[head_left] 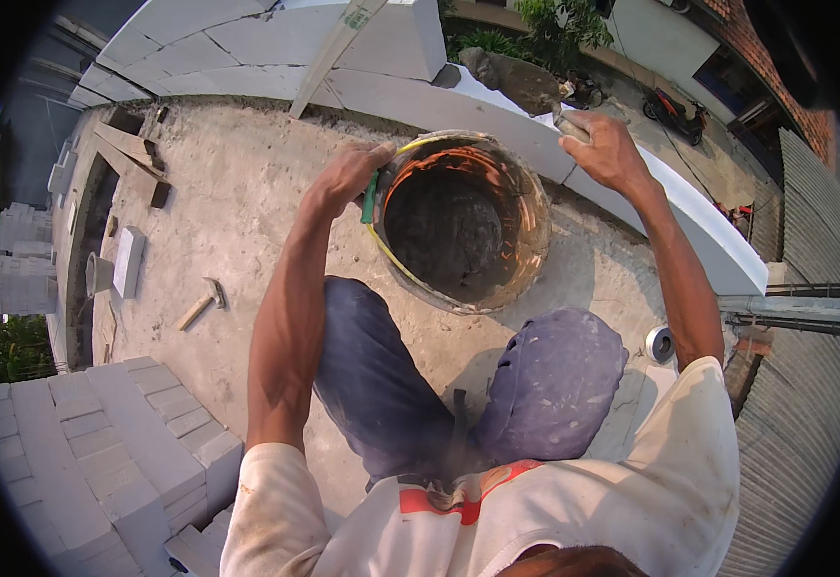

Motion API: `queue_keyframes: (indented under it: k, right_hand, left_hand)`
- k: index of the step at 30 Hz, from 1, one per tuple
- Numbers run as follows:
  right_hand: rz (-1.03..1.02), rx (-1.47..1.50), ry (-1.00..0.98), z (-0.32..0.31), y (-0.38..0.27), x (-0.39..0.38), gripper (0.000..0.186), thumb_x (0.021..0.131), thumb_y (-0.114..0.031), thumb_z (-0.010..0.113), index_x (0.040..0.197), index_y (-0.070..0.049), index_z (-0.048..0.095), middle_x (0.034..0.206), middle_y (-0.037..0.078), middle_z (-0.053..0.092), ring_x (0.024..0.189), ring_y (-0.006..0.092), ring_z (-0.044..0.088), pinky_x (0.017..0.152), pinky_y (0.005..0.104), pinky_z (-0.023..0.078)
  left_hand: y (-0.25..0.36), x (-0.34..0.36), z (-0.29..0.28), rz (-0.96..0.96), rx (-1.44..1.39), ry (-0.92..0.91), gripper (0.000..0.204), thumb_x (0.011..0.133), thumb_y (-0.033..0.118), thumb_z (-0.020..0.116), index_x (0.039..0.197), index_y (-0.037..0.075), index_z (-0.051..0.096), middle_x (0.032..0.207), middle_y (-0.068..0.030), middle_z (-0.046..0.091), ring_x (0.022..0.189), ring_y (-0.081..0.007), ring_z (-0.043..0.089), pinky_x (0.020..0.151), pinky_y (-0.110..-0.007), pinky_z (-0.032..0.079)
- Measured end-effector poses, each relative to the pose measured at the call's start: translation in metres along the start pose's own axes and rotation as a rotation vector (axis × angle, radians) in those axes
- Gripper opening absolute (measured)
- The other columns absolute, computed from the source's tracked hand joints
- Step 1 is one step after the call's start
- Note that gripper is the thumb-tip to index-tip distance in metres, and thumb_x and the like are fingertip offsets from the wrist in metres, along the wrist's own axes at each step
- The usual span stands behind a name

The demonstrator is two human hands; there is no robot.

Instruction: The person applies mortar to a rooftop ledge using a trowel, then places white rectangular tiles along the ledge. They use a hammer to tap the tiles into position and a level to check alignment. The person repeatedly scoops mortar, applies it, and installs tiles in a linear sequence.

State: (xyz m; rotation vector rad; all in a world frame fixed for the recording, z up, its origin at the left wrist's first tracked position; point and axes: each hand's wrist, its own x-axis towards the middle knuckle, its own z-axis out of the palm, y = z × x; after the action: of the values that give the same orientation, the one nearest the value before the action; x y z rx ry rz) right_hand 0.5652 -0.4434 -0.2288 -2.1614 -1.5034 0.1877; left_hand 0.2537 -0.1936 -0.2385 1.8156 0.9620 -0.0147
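A bucket (533,231) with grey mortar (453,236) inside stands on the floor in front of my knees. My left hand (351,175) is closed on its left rim, beside a green grip (369,200) on the yellow handle. Beyond the bucket on the right, my right hand (610,152) grips the handle of a trowel (570,125). Grey mortar covers the trowel's blade, which points left over the top of the low white block wall (526,144). A dark lump of mortar (447,76) lies on the wall beside the taller blocks.
A hammer (202,303) lies on the concrete floor to the left. Farther left are wood offcuts (133,163) and a loose white block (128,262). Stacked blocks (102,452) stand at the lower left. A roll of tape (659,344) sits by my right knee. A board (338,53) leans on the wall.
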Motion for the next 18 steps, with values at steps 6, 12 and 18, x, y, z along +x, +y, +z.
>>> queue_keyframes:
  k: [6, 12, 18]
  right_hand:
    - [-0.237, -0.748, 0.143, 0.053, 0.023, 0.053, 0.027, 0.090, -0.007, 0.062, 0.115, 0.001, 0.069, 0.098, 0.012, 0.068, 0.096, 0.0280, 0.071, 0.079, 0.0411, 0.061]
    - [-0.237, -1.021, 0.105, 0.050, 0.055, 0.000, 0.056, 0.090, -0.005, 0.063, 0.145, 0.003, 0.057, 0.108, 0.009, 0.064, 0.105, 0.0244, 0.064, 0.076, 0.0380, 0.058]
    - [-0.228, -0.867, 0.096, 0.071, 0.079, -0.073, 0.060, 0.090, -0.001, 0.062, 0.148, 0.006, 0.050, 0.121, 0.016, 0.059, 0.109, 0.0305, 0.062, 0.080, 0.0436, 0.059]
  left_hand:
    - [-0.010, 0.013, 0.002, 0.043, 0.090, -0.022, 0.051, 0.108, 0.046, 0.052, 0.112, -0.002, 0.070, 0.090, -0.0090, 0.069, 0.074, -0.0196, 0.068, 0.061, -0.037, 0.058]
    - [-0.012, 0.004, 0.000, -0.003, -0.002, -0.029, 0.051, 0.108, 0.045, 0.052, 0.113, -0.003, 0.070, 0.090, -0.0094, 0.069, 0.074, -0.0200, 0.069, 0.061, -0.038, 0.058]
    - [-0.017, 0.004, -0.003, 0.002, -0.046, -0.022, 0.051, 0.108, 0.045, 0.051, 0.114, -0.003, 0.070, 0.090, -0.0091, 0.069, 0.073, -0.0190, 0.067, 0.059, -0.038, 0.057]
